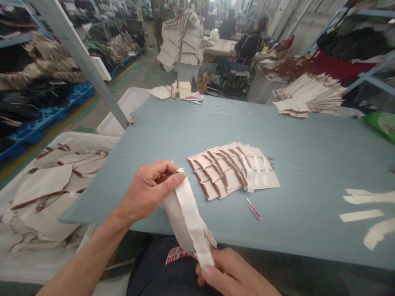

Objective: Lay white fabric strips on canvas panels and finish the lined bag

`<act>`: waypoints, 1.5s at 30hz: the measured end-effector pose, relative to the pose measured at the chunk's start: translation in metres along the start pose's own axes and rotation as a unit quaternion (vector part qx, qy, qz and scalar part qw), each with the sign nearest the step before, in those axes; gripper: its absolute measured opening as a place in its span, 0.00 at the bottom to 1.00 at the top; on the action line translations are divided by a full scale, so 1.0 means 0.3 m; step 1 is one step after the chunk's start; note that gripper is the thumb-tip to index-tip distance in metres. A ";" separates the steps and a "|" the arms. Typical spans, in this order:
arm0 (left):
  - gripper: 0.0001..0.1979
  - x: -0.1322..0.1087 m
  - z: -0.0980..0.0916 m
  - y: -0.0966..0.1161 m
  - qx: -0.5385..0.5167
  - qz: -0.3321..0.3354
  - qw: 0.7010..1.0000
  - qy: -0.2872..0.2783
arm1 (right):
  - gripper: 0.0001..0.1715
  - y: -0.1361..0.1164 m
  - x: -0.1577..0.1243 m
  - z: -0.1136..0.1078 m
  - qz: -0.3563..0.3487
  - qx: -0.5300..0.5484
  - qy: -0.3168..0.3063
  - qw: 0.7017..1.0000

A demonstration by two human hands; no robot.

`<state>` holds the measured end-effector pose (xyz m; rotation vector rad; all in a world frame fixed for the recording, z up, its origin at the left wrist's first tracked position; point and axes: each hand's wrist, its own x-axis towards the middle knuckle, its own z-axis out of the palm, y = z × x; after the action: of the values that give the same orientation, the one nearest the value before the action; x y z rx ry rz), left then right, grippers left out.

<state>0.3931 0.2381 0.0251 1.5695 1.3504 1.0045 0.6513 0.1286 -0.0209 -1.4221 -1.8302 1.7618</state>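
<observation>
Between my two hands a cream fabric piece (pixel 175 220) with brown edging hangs over the table's front edge, a white strip (pixel 191 213) running along its side. My left hand (pixel 151 185) is closed on the upper end, thumb pressed on strip and fabric together. Lower down, near my lap, my right hand (pixel 230 271) pinches the strip's bottom end beside the fabric's lower corner. Beyond them lies a fanned row of cream fabric pieces (pixel 212 174) with brown edges, a few white strips resting on its right part. Pink-handled thread snips (pixel 253 209) lie in front of that row.
Loose white strips (pixel 362 216) lie at the right of the blue-grey table (pixel 148 135). A white bin (pixel 101 144) of fabric pieces stands at left, near a metal post (pixel 89 61). Fabric stacks (pixel 311 92) sit at the back right. Two people (pixel 247 45) sit farther back.
</observation>
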 end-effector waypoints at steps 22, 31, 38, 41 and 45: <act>0.12 -0.043 -0.037 0.160 0.092 0.102 0.973 -0.187 | 0.23 -0.328 0.299 -0.274 -0.434 -0.206 0.069 0.874; 0.08 -0.060 -0.037 0.157 0.180 0.150 0.960 -0.150 | 0.27 -0.348 0.272 -0.291 -0.368 -0.176 -0.006 0.913; 0.07 -0.054 -0.031 0.098 0.215 0.244 0.938 -0.120 | 0.34 -0.309 0.279 -0.270 -0.285 -0.009 -0.034 0.958; 0.06 -0.054 -0.031 0.056 0.211 0.313 0.918 -0.124 | 0.36 -0.286 0.303 -0.254 -0.252 0.065 -0.075 0.963; 0.09 -0.051 -0.032 0.027 0.181 0.364 0.903 -0.139 | 0.32 -0.276 0.322 -0.255 -0.254 0.091 -0.116 0.956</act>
<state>0.3853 0.2229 0.0351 2.4990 0.7687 0.9148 0.6195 0.2655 0.0271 -0.6176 -1.8642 1.8061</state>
